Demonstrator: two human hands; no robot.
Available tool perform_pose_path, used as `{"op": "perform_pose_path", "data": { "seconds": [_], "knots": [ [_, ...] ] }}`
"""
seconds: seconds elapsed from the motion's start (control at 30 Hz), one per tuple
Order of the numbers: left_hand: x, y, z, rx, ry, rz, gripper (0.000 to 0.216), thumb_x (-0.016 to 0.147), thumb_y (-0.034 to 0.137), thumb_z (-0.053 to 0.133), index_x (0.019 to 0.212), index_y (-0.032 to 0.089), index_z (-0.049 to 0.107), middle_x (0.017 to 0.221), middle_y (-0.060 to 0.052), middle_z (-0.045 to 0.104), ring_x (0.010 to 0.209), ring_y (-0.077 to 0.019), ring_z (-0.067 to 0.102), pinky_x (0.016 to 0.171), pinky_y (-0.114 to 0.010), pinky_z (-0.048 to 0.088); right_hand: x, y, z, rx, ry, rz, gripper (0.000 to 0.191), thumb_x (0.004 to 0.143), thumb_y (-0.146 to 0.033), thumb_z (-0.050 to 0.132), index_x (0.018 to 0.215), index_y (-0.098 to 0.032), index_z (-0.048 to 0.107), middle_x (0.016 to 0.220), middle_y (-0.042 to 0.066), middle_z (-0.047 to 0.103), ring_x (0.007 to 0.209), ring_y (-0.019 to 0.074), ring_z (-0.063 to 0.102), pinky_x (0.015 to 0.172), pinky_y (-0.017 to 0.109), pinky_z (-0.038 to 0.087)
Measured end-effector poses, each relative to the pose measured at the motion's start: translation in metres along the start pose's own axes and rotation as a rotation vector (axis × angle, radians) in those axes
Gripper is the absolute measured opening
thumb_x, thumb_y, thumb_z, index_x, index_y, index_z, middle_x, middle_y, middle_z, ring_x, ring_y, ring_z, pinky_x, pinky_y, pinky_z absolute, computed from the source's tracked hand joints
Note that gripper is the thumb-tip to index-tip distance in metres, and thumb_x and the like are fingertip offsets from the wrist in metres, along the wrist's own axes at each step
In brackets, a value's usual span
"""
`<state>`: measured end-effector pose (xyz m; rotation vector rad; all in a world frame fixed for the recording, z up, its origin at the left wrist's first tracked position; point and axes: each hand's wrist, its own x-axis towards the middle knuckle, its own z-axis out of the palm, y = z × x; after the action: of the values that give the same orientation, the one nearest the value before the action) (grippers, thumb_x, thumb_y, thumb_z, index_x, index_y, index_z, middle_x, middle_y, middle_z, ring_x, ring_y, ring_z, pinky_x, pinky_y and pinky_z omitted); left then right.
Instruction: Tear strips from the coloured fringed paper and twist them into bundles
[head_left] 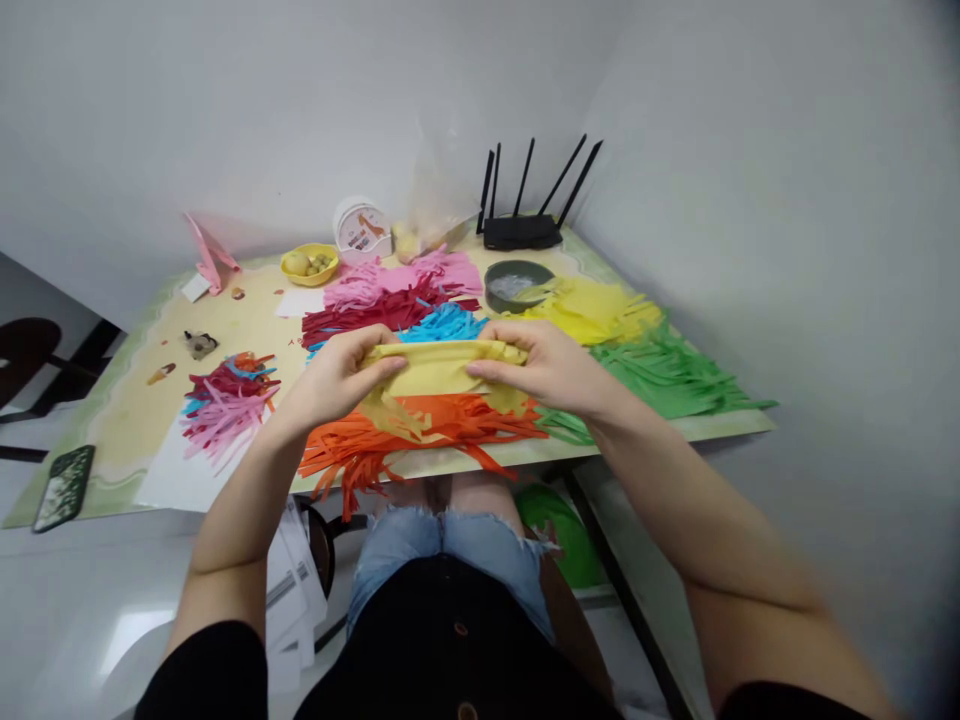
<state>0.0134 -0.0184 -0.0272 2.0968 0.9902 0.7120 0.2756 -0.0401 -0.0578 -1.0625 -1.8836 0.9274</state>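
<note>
"Yellow folded paper (pixel 442 372), held where?"

"Above orange strips (pixel 450 418) at the worktop's (pixel 124 425) near edge, left hand (pixel 346 372) and right hand (pixel 541 368) each in a pinching grip on one end."

"Any writing?"

"Print (pixel 367 240) marks a white tub (pixel 361 228) near the wall (pixel 225 110), its words too small to read."

Positions are given from the centre of the view: a black router (pixel 523 233) with raised antennas toward 1 o'clock; a clear plastic bag (pixel 441 205) between 11 and 12; a printed white tub (pixel 361 232) between 10 and 11. At about 10 o'clock, a yellow basket (pixel 310 281) holds round fruits (pixel 300 264). A dark-edged phone (pixel 64 489) lies between 8 and 9 o'clock.
</note>
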Motion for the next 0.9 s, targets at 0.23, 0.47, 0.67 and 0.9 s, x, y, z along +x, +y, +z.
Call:
{"op": "perform_pose_path", "data": {
  "seconds": [0.23, 0.47, 0.67, 0.9],
  "knots": [
    [-0.005, -0.022, 0.007, -0.39, 0.089, -0.027, 0.023, 0.082, 0.029, 0.067, 0.098, 0.017, 0.077, 0.09, -0.006, 0.072, 0.069, -0.0131, 0.061, 0.062, -0.023, 0.047, -0.014, 0.003, 0.013, 0.376, 0.177, 0.03, 0.017, 0.078, -0.036, 0.078, 0.088, -0.022, 0.075, 0.082, 0.002, 0.072, 0.06, 0.0131, 0.065, 0.057, 0.026, 0.055],
    [-0.01, -0.019, 0.003, -0.281, 0.033, 0.153, 0.023, 0.085, 0.035, 0.067, 0.087, 0.018, 0.082, 0.086, -0.01, 0.071, 0.076, -0.0172, 0.062, 0.068, -0.028, 0.048, -0.016, 0.013, 0.011, 0.438, 0.154, -0.014, 0.01, 0.079, -0.03, 0.073, 0.08, -0.02, 0.074, 0.072, 0.001, 0.07, 0.058, 0.0132, 0.065, 0.06, 0.027, 0.056],
    [-0.013, -0.011, 0.006, -0.205, 0.084, 0.163, 0.035, 0.085, 0.048, 0.07, 0.074, 0.016, 0.078, 0.078, -0.008, 0.068, 0.071, -0.0156, 0.059, 0.064, -0.027, 0.045, -0.017, 0.009, 0.011, 0.288, 0.187, -0.099, 0.023, 0.084, -0.04, 0.07, 0.075, -0.019, 0.072, 0.068, 0.003, 0.069, 0.06, 0.015, 0.063, 0.061, 0.028, 0.052],
    [-0.003, 0.0, 0.01, -0.148, -0.059, -0.019, 0.033, 0.081, 0.046, 0.075, 0.091, 0.015, 0.072, 0.066, 0.0, 0.062, 0.059, -0.0106, 0.052, 0.055, -0.022, 0.04, -0.018, -0.004, 0.007, -0.068, 0.152, -0.361, 0.018, 0.087, -0.031, 0.064, 0.07, -0.023, 0.069, 0.071, 0.003, 0.072, 0.069, 0.0175, 0.067, 0.07, 0.032, 0.053]
  ]
}}
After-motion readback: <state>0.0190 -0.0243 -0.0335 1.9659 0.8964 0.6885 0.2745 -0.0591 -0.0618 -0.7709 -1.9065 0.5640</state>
